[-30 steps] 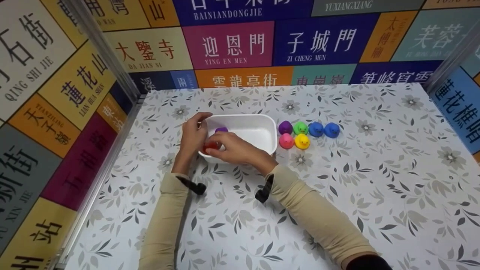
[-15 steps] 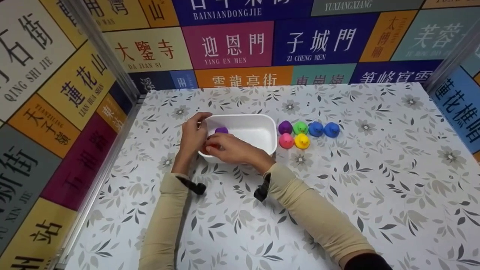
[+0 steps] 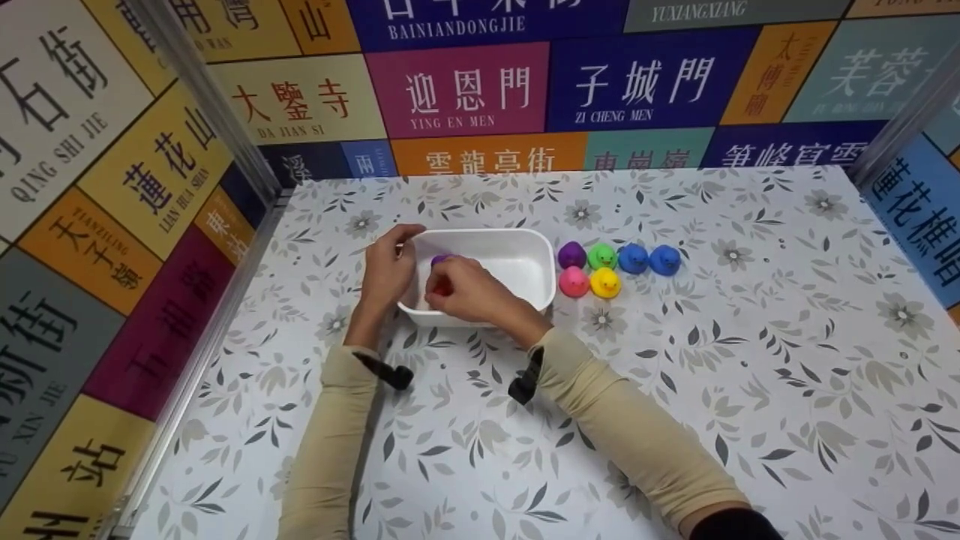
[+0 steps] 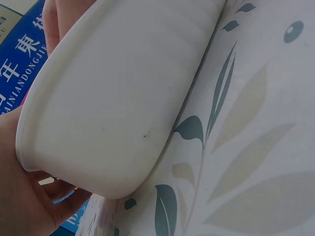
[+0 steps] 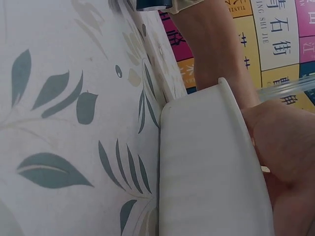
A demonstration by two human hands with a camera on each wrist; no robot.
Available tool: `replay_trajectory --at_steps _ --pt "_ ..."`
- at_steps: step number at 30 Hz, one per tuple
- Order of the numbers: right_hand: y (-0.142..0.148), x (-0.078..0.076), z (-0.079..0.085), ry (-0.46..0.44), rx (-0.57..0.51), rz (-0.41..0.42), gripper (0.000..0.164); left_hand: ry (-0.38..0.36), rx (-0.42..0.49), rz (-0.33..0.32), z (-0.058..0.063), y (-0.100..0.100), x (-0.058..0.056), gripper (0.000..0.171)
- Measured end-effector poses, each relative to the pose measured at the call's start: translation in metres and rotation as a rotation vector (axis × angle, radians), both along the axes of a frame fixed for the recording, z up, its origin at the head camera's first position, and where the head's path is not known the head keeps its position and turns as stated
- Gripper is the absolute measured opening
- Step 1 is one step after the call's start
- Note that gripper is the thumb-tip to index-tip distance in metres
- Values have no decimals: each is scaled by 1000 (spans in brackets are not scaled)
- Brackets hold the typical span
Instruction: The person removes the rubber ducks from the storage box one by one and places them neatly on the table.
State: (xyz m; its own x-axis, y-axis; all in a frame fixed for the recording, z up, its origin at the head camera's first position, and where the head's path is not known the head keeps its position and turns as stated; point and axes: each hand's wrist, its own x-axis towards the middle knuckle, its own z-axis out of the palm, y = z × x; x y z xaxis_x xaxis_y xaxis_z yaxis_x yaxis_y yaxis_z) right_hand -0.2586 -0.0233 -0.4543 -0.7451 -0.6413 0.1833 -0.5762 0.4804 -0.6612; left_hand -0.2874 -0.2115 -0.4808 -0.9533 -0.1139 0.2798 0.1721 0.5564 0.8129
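Observation:
A white plastic box (image 3: 525, 262) stands on the table, with my left hand (image 3: 385, 266) gripping its left end. In the left wrist view, my left hand's fingers (image 4: 69, 199) curl about the box's end at the rim. My right hand (image 3: 476, 291) is over the left half of the box. Between its bent fingertips it pinches a small red toy duck (image 3: 444, 287), mostly hidden by the fingers. Beyond that hand, part of a purple toy (image 3: 440, 259) shows inside the box. The right wrist view shows my right hand (image 5: 290, 147) above the box's rim.
To the right of the box stand several toy ducks in two rows: purple (image 3: 572, 256), green (image 3: 601, 256), two blue (image 3: 649, 260) at the back, pink (image 3: 574, 282) and yellow (image 3: 606, 283) in front. Printed panels (image 3: 472, 88) wall the flower-patterned table (image 3: 750, 360).
My right hand has drawn the red toy duck a little to the right, away from the box's left end, and its fingers have bent more. My left hand stays put.

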Motion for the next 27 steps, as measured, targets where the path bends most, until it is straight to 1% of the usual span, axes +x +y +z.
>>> replay_trajectory --at_steps 7,11,16,19,27 --pt "3 -1 0 -26 -37 -59 15 -2 3 4 -1 0 -2 35" --pt "4 -1 -1 -40 -54 -93 13 4 10 0 -1 -1 -1 34" --pt "6 1 -1 0 -46 -126 12 9 9 0 0 0 0 34" --pt "6 3 1 26 -52 -135 12 -3 7 2 1 1 1 35" --pt "10 7 6 54 -113 -157 22 -29 -6 18 2 3 2 36"
